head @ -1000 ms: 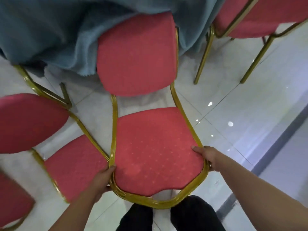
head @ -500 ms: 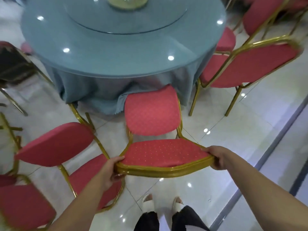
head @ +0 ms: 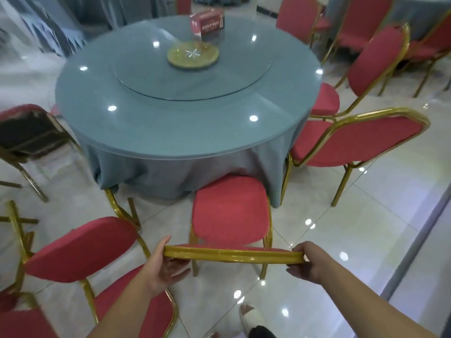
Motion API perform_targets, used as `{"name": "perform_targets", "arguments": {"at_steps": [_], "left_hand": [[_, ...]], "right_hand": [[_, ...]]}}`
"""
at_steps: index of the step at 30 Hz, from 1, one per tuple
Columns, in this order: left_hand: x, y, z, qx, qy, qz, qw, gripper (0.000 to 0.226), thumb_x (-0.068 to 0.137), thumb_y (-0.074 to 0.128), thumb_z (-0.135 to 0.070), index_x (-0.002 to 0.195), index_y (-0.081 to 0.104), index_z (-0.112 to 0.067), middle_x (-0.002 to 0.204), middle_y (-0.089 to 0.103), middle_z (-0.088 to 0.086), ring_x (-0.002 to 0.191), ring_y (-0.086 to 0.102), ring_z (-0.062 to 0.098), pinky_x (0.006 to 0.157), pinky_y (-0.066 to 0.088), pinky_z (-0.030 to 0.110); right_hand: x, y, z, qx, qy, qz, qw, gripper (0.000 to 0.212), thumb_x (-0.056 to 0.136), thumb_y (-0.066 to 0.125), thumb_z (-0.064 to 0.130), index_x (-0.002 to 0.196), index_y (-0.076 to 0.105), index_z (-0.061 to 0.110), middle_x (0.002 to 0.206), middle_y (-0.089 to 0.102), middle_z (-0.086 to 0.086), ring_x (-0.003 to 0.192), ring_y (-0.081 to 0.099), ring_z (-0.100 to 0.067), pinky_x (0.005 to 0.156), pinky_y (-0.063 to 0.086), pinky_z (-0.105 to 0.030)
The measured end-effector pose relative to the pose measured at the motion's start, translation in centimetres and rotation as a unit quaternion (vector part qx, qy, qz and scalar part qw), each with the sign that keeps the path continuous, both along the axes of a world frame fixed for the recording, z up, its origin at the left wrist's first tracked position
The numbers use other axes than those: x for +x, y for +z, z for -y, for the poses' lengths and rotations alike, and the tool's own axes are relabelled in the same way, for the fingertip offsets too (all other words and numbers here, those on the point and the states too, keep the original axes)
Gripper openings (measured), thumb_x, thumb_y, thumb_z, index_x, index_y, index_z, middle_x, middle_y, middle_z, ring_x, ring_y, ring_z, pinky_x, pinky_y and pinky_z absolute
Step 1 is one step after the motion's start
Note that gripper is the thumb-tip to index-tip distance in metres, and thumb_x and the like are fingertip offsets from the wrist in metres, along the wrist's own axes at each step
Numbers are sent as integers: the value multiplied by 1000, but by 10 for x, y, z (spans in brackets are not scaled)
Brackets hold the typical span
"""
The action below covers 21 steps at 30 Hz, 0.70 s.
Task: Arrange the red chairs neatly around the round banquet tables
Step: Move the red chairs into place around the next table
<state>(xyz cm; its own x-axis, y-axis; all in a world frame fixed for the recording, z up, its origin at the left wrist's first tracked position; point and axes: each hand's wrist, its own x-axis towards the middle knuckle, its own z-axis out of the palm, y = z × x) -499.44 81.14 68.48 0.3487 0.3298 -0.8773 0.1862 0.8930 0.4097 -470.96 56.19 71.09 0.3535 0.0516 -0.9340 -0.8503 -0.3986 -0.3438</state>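
**A:** Head view. Which chair is the landmark, and how is it held?

**B:** The held chair [head: 230, 211], nearest the viewer. The left hand [head: 166, 263] curls round the left end of its gold top rail [head: 231, 255]; the right hand [head: 308, 262] grips the right end, fingers wrapped over the rail. Below the rail, a white shoe [head: 251, 318] stands on the tiled floor [head: 353, 240].

**A:** What differs from a second ago?

**B:** Then the chair's back and seat were seen from directly above, at the hem of the cloth. Now the view has lifted: the back appears edge-on as a single gold bar, and the seat reaches under the blue tablecloth [head: 170, 172]. The grip has stayed at the same two corners.

**A:** Meaning for the task?

**B:** In judgement, this chair is seated at its place; only squaring it to the edge remains.

**A:** And beyond it?

**B:** Left of the held chair, a neighbouring chair [head: 80, 247] sits turned at an angle, probably the next to straighten. Right of it, another chair [head: 361, 140] is at the cloth. Behind it, the round counter [head: 175, 118] carries a glass turntable [head: 192, 69] and a red box [head: 207, 23].
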Motion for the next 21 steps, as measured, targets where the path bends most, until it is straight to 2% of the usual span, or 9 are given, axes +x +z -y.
{"name": "perform_targets", "arguments": {"at_steps": [5,8,10,12,13,15,17,19,21], "left_hand": [[39,4,5,2,37,-1,999,70,84,61,-64,112,65,0,112,71,23,110,65,33,86,54,44],[77,8,16,-10,30,24,999,68,85,58,-65,109,64,-2,115,70,21,115,63,30,101,48,41],[98,7,28,-22,19,37,999,65,85,59,-64,107,65,-3,120,68,19,118,61,28,105,45,40],[113,6,46,-20,-5,30,999,62,85,61,-63,105,67,-5,122,68,17,117,62,28,102,47,39],[118,6,55,-14,-17,25,999,60,85,62,-62,106,68,-6,120,69,15,114,62,28,100,48,40],[121,9,70,-4,-21,31,999,59,86,62,-60,109,67,-6,116,70,14,109,64,27,97,50,40],[113,10,79,22,-25,25,999,57,89,59,-59,111,65,-6,114,72,15,110,65,30,93,52,41],[93,6,83,62,-32,3,998,49,94,54,-55,116,64,-12,115,71,14,112,65,31,93,53,42],[62,1,86,96,-39,-34,994,43,97,53,-50,121,63,-16,117,69,11,110,65,28,91,53,40]], "right_hand": [[31,9,-14,68,-95,71,991,16,85,62,13,97,53,7,81,58,-16,74,63,-31,64,59,-44],[60,28,-14,131,-108,123,978,18,92,63,30,97,56,14,91,61,-16,86,66,-31,73,59,-48],[73,36,-13,157,-93,161,970,20,95,58,32,109,57,18,107,60,-13,96,66,-32,79,58,-51],[77,38,-7,166,-65,189,966,44,96,57,35,137,44,30,119,56,-7,103,64,-33,83,57,-55],[74,38,-3,158,-53,199,966,51,96,56,39,143,36,38,122,54,-5,105,63,-34,84,57,-57],[56,35,6,121,-27,218,968,47,97,52,48,140,41,33,125,50,-3,105,62,-32,87,56,-56],[23,24,16,98,30,209,972,35,100,48,45,128,50,24,124,51,-3,102,61,-29,87,56,-52],[-17,9,20,100,178,164,965,28,99,52,39,121,56,21,122,56,-4,103,60,-26,87,55,-46],[-51,-6,14,108,346,124,924,30,95,59,41,119,61,23,124,60,-2,107,58,-21,91,50,-41]]}}
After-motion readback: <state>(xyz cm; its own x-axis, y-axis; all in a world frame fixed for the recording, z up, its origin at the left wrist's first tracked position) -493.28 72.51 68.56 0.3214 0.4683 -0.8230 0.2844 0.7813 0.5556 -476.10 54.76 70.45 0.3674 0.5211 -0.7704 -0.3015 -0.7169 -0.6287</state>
